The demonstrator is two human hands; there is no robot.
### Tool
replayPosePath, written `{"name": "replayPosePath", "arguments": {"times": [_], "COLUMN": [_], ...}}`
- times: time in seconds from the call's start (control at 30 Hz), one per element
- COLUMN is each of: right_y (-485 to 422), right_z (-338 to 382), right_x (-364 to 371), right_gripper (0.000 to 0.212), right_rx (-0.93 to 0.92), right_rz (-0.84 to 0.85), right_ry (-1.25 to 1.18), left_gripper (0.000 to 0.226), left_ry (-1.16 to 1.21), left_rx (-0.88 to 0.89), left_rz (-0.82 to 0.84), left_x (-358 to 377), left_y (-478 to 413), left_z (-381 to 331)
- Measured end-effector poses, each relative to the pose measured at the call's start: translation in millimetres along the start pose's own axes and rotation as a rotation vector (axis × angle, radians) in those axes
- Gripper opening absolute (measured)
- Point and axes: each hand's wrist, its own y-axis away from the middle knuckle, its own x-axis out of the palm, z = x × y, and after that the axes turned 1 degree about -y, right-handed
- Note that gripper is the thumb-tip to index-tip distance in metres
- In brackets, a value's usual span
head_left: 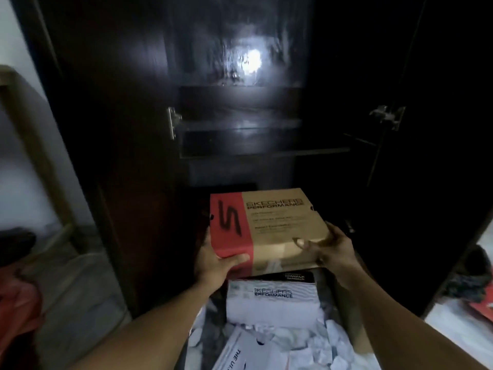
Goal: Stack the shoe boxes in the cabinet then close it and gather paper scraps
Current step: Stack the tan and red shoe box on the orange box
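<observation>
A brown and red shoe box (269, 222) is held up in front of the dark open cabinet (240, 134). My left hand (216, 265) grips its near left corner from below, thumb along the red edge. My right hand (328, 249) grips its near right corner, thumb on the front face. Under the box lies a white shoe box (272, 303) with a black box (296, 276) partly showing behind it. White paper scraps (306, 343) lie scattered on the floor below, around another white box (245, 356).
The cabinet's left door (112, 129) and right door (437, 129) stand open, with a dark shelf (264, 152) inside. A wooden frame (34, 145) stands at the left. Red cloth (18, 313) lies at the lower left; dark items (472, 279) sit at the right.
</observation>
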Motion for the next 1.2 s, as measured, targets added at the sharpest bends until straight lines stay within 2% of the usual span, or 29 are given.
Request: {"name": "replayPosePath", "arguments": {"times": [0.1, 0.17, 0.3, 0.43, 0.53, 0.63, 0.73, 0.87, 1.03, 1.1, 1.2], "right_y": [-36, -58, -76, -89, -97, -106, -113, -128, -153, -157, -168], "right_z": [-23, -43, -65, -75, -80, -83, -87, -96, -107, -106, -107], "right_x": [20, 31, 52, 66, 72, 77, 85, 95, 110, 116, 126], "right_gripper": [0.061, 0.062, 0.086, 0.078, 0.086, 0.095, 0.106, 0.097, 0.105, 0.1, 0.081], "right_rx": [-0.018, -0.047, -0.014, -0.007, -0.052, -0.022, -0.02, -0.002, -0.026, -0.014, -0.008], "right_rz": [0.048, 0.079, -0.048, -0.098, -0.131, -0.079, -0.007, 0.082, 0.178, 0.226, 0.288], "right_ry": [-0.033, -0.015, -0.005, 0.07, 0.168, 0.206, 0.228, 0.276, 0.293, 0.279, 0.274], "left_gripper": [0.111, 0.112, 0.1, 0.094, 0.084, 0.067, 0.065, 0.073, 0.084, 0.083, 0.082], "left_ry": [-0.062, -0.129, -0.246, -0.336, -0.259, -0.158, -0.169, -0.194, -0.209, -0.23, -0.235], "left_rx": [-0.032, -0.063, -0.143, -0.187, -0.148, -0.106, -0.089, -0.06, -0.055, -0.05, -0.069], "left_rz": [-0.11, -0.159, -0.221, -0.282, -0.44, -0.537, -0.524, -0.492, -0.496, -0.492, -0.43], "left_x": [8, 11, 14, 24, 37, 50, 58, 63, 66, 66, 65], "left_y": [-20, -34, -64, -70, -70, -74, -77, -87, -103, -113, -137], "left_z": [15, 19, 36, 40, 36, 39, 46, 58, 65, 68, 75]}}
